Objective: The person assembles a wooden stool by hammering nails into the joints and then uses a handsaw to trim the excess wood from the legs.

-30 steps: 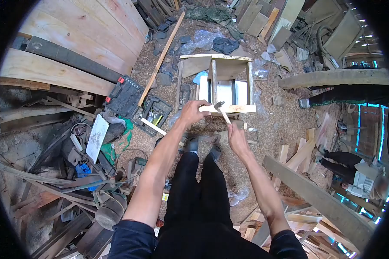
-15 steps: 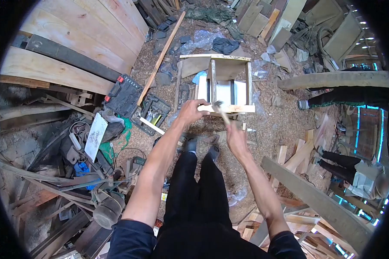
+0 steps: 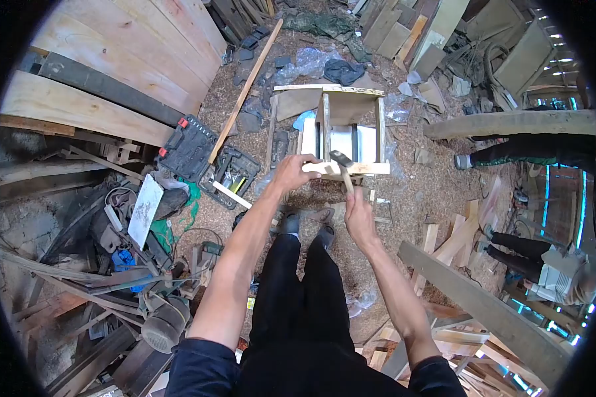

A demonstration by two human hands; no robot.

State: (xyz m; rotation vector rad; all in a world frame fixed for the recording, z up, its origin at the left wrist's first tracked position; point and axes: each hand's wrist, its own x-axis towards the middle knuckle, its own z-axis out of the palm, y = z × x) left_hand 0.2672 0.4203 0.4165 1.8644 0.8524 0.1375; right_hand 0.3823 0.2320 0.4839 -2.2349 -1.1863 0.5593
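A hammer (image 3: 341, 159) is in my right hand (image 3: 359, 220), whose fingers are wrapped round its pale handle. Its dark head is over a light wooden strip (image 3: 372, 169) lying across the near side of a small wooden cabinet frame (image 3: 381, 126). At the strip's left end, my left hand (image 3: 290, 174) grips the wood between thumb and fingers. Whether a nail stands beneath the hammer head cannot be made out. The frame has an upright divider and pale panels inside.
An open tool case (image 3: 189, 149) lies left of the frame, beside a long wooden stick (image 3: 248, 86). A thick beam (image 3: 483, 311) slants in at right. Two other people's legs (image 3: 520, 255) show at the far right. Wood shavings cover the floor (image 3: 404, 212).
The hammer head, blurred before, has shifted slightly up and right and now shows sharply. My left hand stays on the strip.
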